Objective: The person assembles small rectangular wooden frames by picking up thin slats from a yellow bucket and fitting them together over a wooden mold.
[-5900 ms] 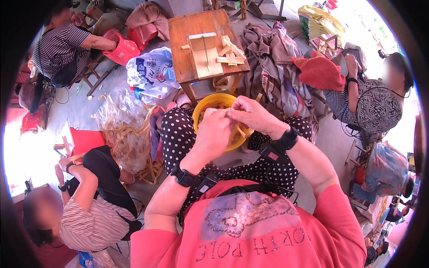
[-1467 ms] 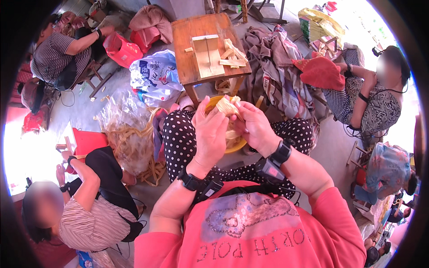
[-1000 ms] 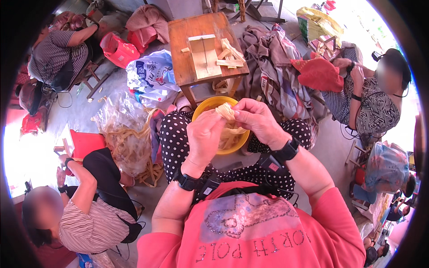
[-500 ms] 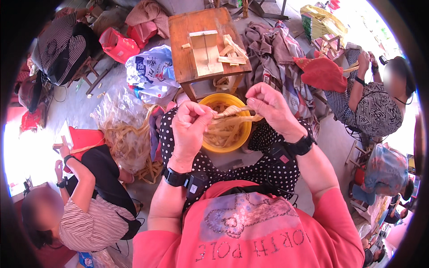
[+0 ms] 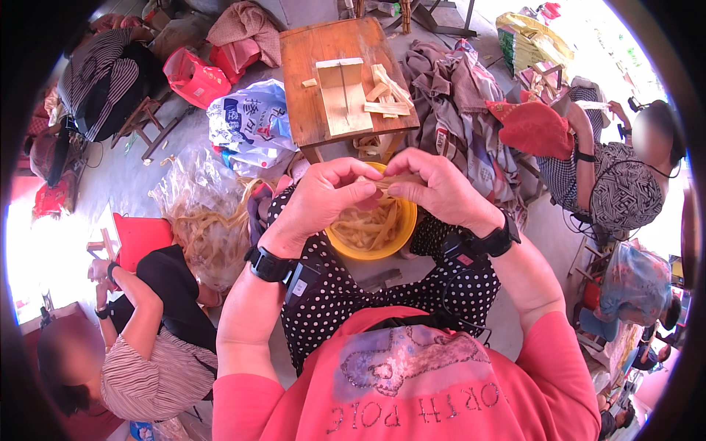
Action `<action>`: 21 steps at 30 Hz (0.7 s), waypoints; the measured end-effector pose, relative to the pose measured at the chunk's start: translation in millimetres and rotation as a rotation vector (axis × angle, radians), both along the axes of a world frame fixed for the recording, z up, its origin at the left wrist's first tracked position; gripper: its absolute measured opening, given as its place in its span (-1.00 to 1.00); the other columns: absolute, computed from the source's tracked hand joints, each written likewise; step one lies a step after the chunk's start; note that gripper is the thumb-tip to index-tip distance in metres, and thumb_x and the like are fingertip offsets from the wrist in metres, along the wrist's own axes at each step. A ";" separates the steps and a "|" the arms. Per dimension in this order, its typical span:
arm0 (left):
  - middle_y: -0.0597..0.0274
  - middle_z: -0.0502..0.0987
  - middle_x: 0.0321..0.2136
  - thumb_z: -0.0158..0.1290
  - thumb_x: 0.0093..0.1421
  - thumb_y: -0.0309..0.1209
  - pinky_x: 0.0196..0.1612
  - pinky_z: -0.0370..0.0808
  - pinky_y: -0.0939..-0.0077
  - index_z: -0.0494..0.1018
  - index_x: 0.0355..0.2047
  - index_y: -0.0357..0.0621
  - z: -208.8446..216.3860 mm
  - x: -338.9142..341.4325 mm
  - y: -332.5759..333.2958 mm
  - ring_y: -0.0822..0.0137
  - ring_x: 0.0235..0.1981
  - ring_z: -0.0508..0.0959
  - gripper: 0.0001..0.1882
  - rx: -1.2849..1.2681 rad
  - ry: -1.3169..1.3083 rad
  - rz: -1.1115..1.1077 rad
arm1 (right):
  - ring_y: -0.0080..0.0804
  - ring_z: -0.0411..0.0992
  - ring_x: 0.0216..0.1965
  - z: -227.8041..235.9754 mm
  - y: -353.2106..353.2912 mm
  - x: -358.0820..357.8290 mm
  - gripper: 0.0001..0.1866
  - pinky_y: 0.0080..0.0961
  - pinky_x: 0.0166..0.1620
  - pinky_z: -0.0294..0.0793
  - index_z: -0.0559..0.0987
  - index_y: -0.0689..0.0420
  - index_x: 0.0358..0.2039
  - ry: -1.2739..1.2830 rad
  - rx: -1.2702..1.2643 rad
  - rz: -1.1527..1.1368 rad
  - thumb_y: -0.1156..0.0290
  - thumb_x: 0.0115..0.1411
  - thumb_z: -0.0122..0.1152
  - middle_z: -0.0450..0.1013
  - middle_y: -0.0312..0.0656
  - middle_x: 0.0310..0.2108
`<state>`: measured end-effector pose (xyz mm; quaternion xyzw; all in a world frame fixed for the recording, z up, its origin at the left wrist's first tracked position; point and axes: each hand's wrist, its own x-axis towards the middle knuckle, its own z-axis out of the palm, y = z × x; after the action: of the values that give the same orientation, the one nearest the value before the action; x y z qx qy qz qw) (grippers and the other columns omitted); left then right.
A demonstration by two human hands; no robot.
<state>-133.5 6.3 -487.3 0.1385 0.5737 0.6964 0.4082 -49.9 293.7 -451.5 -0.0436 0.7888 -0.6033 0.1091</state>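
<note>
Above a yellow bucket (image 5: 409, 229) between my knees, both hands are closed on a thin tan strip (image 5: 398, 178). My left hand (image 5: 331, 195) pinches one part with thumb and forefinger; its other fingers curl beneath. Close to it, fingertips nearly meeting, my right hand (image 5: 441, 187) pinches the strip too. Much of the strip is hidden behind the fingers. More tan, ribbon-like strips (image 5: 368, 231) lie loosely in the bucket. Just beyond stands a small wooden table (image 5: 301, 51), bearing a pale wooden jig with an upright end (image 5: 342, 103) and several short wood pieces (image 5: 388, 95).
Left of my legs lie a white-and-blue plastic bag (image 5: 248, 121) and a clear bag of strips (image 5: 209, 231). Brownish cloths (image 5: 430, 88) are heaped right of the table. Co-workers sit at left (image 5: 136, 371) and right (image 5: 625, 176), one beside a red bucket (image 5: 143, 239).
My hands have come together, left moving right and turning over the bucket. The strip that stretched between them, with a wrapped part, is now mostly hidden by fingers.
</note>
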 end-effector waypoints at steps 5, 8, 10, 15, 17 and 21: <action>0.27 0.92 -0.08 0.43 0.69 -0.45 0.07 0.86 0.49 0.86 0.18 -0.26 -29.0 -31.8 -16.4 0.51 -0.13 0.87 -0.82 -0.006 -0.011 0.092 | -0.59 0.70 -0.16 -28.7 10.7 -30.3 -0.80 -0.36 0.01 0.75 0.85 0.27 0.04 -0.009 0.130 0.016 0.36 0.72 0.54 0.82 -0.18 -0.22; 0.22 0.91 -0.09 0.41 0.70 -0.46 0.01 0.85 0.47 0.85 0.17 -0.26 -54.7 -72.5 -21.7 0.44 -0.16 0.88 -0.83 -0.037 0.011 0.151 | -0.59 0.69 -0.19 -46.8 12.9 -73.7 -0.79 -0.37 -0.01 0.75 0.86 0.28 0.02 0.012 0.130 -0.011 0.36 0.73 0.52 0.81 -0.20 -0.25; 0.17 0.91 -0.11 0.40 0.70 -0.45 -0.06 0.83 0.45 0.83 0.20 -0.25 -70.8 -110.4 -19.9 0.41 -0.22 0.86 -0.81 -0.101 0.110 0.202 | -0.63 0.65 -0.18 -63.4 22.4 -111.1 -0.83 -0.42 -0.04 0.72 0.83 0.27 0.07 0.010 0.098 -0.029 0.40 0.76 0.46 0.78 -0.29 -0.20; 0.18 0.91 -0.07 0.37 0.72 -0.40 -0.03 0.79 0.46 0.82 0.20 -0.25 -101.0 -205.9 -0.6 0.45 -0.17 0.83 -0.79 -0.125 0.103 0.294 | -0.58 0.65 -0.13 -104.3 42.3 -208.9 -0.86 -0.50 -0.01 0.69 0.72 0.24 0.21 -0.025 -0.082 -0.081 0.49 0.78 0.38 0.67 -0.35 -0.15; 0.18 0.91 -0.06 0.37 0.73 -0.38 -0.01 0.79 0.47 0.82 0.20 -0.26 -109.8 -236.3 5.5 0.46 -0.15 0.84 -0.78 -0.128 0.110 0.300 | -0.58 0.66 -0.11 -117.2 43.9 -240.5 -0.86 -0.50 0.00 0.70 0.72 0.25 0.21 -0.062 -0.109 -0.115 0.50 0.78 0.38 0.68 -0.34 -0.14; 0.19 0.92 -0.04 0.37 0.73 -0.35 -0.01 0.78 0.49 0.82 0.22 -0.26 -146.4 -275.9 15.2 0.46 -0.14 0.84 -0.75 -0.158 0.125 0.311 | -0.55 0.69 -0.14 -158.6 46.3 -280.9 -0.86 -0.47 -0.03 0.71 0.74 0.28 0.16 -0.047 -0.083 -0.188 0.49 0.76 0.38 0.71 -0.30 -0.17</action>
<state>-409.4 21.5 -633.7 0.0587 0.6655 0.6939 0.2685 -330.8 340.0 -610.2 0.0402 0.7608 -0.6440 0.0686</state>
